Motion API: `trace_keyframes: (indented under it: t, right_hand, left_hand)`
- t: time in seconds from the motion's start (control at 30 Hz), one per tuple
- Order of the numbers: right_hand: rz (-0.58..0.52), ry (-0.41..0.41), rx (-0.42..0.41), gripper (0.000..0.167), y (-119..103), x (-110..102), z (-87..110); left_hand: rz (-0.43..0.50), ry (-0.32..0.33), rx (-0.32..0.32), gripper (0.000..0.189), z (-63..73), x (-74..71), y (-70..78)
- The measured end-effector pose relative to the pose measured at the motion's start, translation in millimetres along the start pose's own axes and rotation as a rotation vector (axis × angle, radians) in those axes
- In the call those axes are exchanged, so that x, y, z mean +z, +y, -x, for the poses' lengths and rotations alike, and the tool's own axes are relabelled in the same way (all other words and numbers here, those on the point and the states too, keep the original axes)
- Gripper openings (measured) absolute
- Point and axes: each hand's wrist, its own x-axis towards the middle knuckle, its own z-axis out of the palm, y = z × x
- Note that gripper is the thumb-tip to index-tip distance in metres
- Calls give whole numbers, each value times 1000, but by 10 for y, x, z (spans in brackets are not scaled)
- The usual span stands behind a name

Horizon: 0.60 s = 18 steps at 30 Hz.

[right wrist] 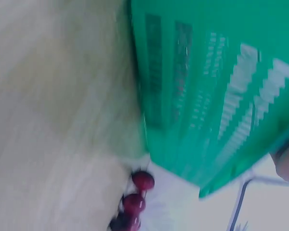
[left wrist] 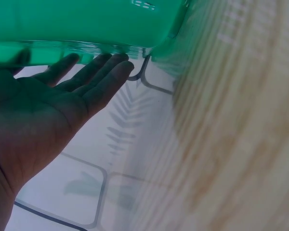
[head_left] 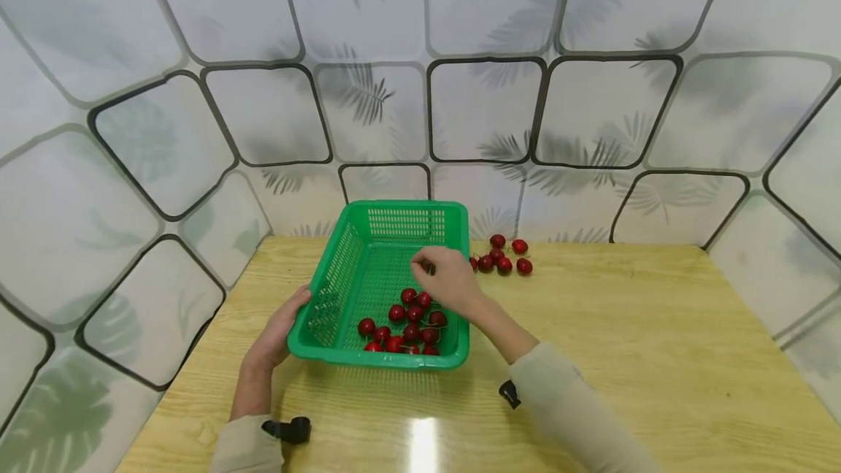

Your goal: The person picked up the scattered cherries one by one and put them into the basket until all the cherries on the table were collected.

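Note:
A green slotted plastic basket (head_left: 338, 276) stands on the wooden table (head_left: 624, 327). Several red cherries (head_left: 407, 323) lie at its near end. More cherries (head_left: 502, 258) lie loose on the table just past its far right corner, and they show in the right wrist view as cherries (right wrist: 135, 202) beside the basket (right wrist: 207, 72). My left hand (head_left: 279, 327) rests against the basket's near left corner. Its fingers (left wrist: 101, 72) lie straight under the basket's rim (left wrist: 86, 19). My right hand (head_left: 447, 279) hovers over the basket's middle with fingers curled and tips together. Nothing shows between them.
Tiled, leaf-patterned walls (head_left: 486, 108) close in the table at the back and on both sides. Bare wood stretches to the right of the basket and along the near edge.

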Motion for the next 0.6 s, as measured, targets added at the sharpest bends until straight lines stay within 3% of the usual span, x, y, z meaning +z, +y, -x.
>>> trace_keyframes:
  t: [0.17, 0.4, 0.5, 0.6]
  right_hand:
    - [21, 67, 152, 16, 329, -314, -8]
    - [127, 120, 373, 21, 1013, -817, 150]
    - [161, 94, 500, 25, 1294, -1022, 297]
    - [185, -20, 596, 30, 1524, -1144, 442]
  left_hand:
    - [6, -7, 10, 65, -2, 3, 7]
    - [8, -7, 17, 65, -11, -1, -9]
    - [4, -14, 17, 67, -12, -10, -12]
    - [6, 1, 12, 67, 4, -23, -9]
